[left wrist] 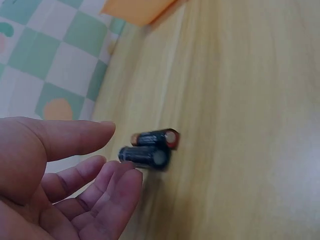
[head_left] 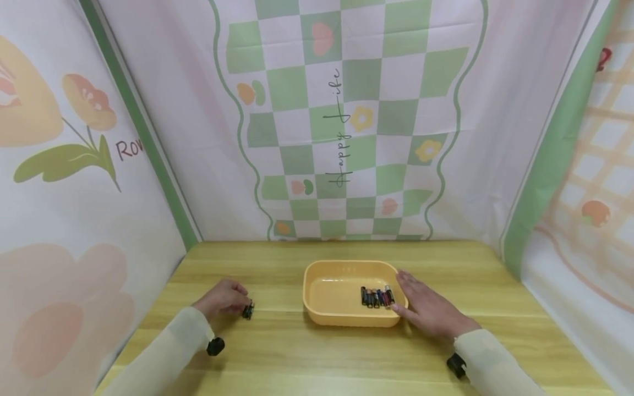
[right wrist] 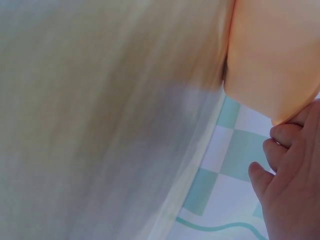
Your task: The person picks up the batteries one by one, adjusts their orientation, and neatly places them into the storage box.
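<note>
My left hand (head_left: pixel 225 298) is at the left side of the table, fingertips right at a small group of dark batteries (head_left: pixel 248 310). In the left wrist view, thumb and fingers (left wrist: pixel 120 197) stand apart, and two batteries (left wrist: pixel 145 156) lie side by side just beyond the fingertips. My right hand (head_left: pixel 428 305) rests against the right end of a yellow plastic basin (head_left: pixel 324 319), fingers extended along the rim and thumb over the front right corner. Inside the basin, several batteries (head_left: pixel 376 297) lie in a row toward the right end.
The wooden table (head_left: pixel 277 357) reaches back to a green-and-white checkered curtain (head_left: pixel 322 137). Patterned curtains hang on the left (head_left: pixel 49 209) and right (head_left: pixel 584 220). Black wrist cameras (head_left: pixel 215 346) sit at both cuffs.
</note>
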The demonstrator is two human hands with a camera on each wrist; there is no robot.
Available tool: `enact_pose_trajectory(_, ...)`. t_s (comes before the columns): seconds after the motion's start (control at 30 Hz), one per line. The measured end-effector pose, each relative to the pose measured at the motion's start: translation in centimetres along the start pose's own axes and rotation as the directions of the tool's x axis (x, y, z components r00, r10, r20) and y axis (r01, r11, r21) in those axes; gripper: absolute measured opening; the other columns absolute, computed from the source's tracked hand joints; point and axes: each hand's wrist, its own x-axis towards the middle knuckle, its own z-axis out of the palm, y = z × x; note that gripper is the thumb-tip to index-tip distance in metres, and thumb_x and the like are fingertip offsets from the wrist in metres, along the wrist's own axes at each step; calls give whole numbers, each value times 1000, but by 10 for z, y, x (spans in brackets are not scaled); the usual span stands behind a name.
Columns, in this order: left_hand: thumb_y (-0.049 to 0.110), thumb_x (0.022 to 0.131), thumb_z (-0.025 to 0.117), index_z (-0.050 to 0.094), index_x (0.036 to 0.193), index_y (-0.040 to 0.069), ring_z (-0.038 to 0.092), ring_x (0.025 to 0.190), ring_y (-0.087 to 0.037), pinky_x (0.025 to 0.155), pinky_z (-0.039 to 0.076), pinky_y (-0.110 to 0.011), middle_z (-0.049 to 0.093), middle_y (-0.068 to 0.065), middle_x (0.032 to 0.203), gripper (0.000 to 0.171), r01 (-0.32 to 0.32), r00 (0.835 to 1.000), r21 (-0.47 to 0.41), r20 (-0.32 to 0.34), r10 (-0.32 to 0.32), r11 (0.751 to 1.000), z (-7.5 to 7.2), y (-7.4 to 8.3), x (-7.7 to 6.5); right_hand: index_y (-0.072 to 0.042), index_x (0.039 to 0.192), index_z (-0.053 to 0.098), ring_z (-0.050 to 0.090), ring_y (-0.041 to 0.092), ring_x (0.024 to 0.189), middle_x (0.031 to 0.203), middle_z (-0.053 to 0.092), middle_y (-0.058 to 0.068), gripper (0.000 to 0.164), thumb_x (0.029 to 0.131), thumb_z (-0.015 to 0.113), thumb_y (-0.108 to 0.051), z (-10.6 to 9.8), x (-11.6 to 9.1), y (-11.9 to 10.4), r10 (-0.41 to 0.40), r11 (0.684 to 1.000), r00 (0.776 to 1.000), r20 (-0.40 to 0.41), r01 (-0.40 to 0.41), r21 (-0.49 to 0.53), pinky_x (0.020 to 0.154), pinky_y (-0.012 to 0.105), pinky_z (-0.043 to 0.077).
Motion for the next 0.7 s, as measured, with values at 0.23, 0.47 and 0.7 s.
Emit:
enact_pose_trajectory(0.23,0,81,75,59,99,-2,63,76,-23,64,58,-34,64,-13,90,24,21,1000,-30,-9,-21,999,2,-9,1,0,153,17,18,33,144,159,12,13,83,99,42,-57,-1,0,-1,10,1000,1000,16,-10,6,114,51,20)
enact_pose_trajectory(0.47,-3,80,74,59,99,-2,62,75,-23,61,57,-33,64,-12,88,24,20,1000,14,-22,-20,1000,5,-10,5,0,153,16,19,34,144,159,13,13,82,99,42,-56,0,0,0,8,1000,1000,17,-8,7,114,52,22)
enact_pose_trajectory(0.7,-6,79,72,59,98,-3,63,75,-24,62,57,-35,64,-12,88,22,3,1000,53,-18,-2,999,5,-5,3,0,153,16,18,35,144,159,12,13,81,100,41,-56,0,0,0,7,1000,1000,9,-7,1,116,48,19)
